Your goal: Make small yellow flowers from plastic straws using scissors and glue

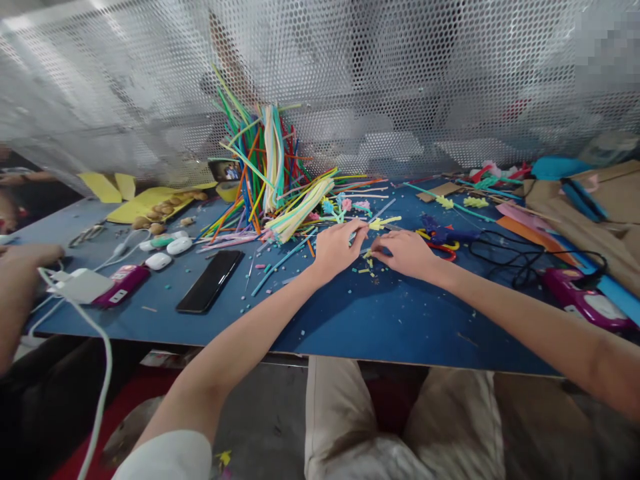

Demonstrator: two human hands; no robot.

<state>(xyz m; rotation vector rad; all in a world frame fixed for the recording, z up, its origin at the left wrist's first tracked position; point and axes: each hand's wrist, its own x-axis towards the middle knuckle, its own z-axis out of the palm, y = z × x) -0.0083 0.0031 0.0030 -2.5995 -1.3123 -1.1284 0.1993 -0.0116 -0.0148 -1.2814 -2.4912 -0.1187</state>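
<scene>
My left hand (340, 249) is closed in a pinch over the middle of the blue table, beside a small yellow fuzzy piece (384, 223) that sticks out past its fingertips. Whether the fingers grip that piece or a thin strip near it is too small to tell. Close by on the right, my right hand (404, 253) has its fingers bent together, the tips just above tiny yellow clippings (369, 265) on the table. What it holds, if anything, is hidden. Pink and blue fuzzy pieces (345, 205) lie just behind my left hand.
Bundles of colored pipe cleaners (273, 160) stand behind on the left. A black phone (210, 282), white cables and a purple device (121, 285) lie left. Scissors with red and yellow handles (444, 249), a black cable (515, 257) and another purple device (585, 300) are right. Another person's arm (20, 287) is far left.
</scene>
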